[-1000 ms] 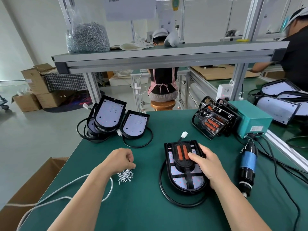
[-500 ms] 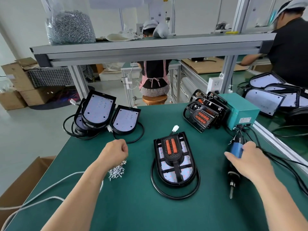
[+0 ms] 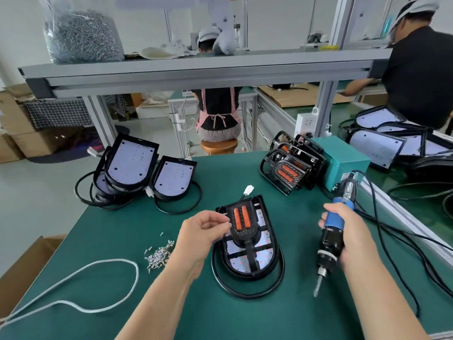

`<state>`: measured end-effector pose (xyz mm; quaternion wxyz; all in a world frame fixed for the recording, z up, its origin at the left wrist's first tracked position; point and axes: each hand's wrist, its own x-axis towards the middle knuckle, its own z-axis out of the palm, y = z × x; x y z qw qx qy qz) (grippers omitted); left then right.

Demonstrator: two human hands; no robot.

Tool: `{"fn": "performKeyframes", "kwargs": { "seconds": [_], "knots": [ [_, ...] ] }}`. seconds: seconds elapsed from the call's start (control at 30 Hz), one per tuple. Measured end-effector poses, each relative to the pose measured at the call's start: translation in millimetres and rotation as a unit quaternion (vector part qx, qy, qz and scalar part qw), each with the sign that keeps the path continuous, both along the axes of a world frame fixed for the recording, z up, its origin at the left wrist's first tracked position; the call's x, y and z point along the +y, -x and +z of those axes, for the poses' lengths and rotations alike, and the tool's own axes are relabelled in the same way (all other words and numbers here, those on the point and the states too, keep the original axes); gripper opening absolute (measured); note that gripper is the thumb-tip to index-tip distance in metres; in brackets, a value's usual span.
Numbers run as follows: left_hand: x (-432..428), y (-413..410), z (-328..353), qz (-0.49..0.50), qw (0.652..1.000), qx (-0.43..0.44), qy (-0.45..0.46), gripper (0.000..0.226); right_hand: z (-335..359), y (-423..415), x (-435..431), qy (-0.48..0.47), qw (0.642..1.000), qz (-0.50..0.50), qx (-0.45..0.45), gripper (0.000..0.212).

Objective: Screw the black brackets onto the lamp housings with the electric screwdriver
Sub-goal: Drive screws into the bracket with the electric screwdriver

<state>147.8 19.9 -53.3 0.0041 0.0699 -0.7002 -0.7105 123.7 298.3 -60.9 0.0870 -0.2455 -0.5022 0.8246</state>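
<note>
A lamp housing lies at the middle of the green table with a black bracket, which has two orange strips, resting on it. My left hand hovers at the bracket's left edge and pinches a small screw between thumb and fingertips. My right hand grips the blue and black electric screwdriver, lifted off the table to the right of the housing, bit pointing down. A loose heap of screws lies left of the housing.
Bare lamp housings are stacked at the back left, housings with brackets at the back right beside a teal power box. Black cables run along the right edge. A white cord loops at the front left. Two people work beyond the shelf.
My right hand has picked the screwdriver up off the table. My left hand has left the screw heap and moved right to the bracket, pinching a screw.
</note>
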Motion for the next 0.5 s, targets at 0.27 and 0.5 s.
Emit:
{"fn": "performKeyframes", "kwargs": {
  "seconds": [0.27, 0.5],
  "knots": [
    [31.5, -18.3, 3.7, -0.088, 0.990, -0.058, -0.097, 0.008, 52.4, -3.4, -32.1, 0.230, 0.958, -0.012, 0.170, 0.025],
    [38.6, -28.3, 10.2, -0.107, 0.961, -0.100, -0.234, 0.004, 69.8, -9.4, -44.6, 0.272, 0.920, 0.054, 0.278, 0.033]
  ]
}}
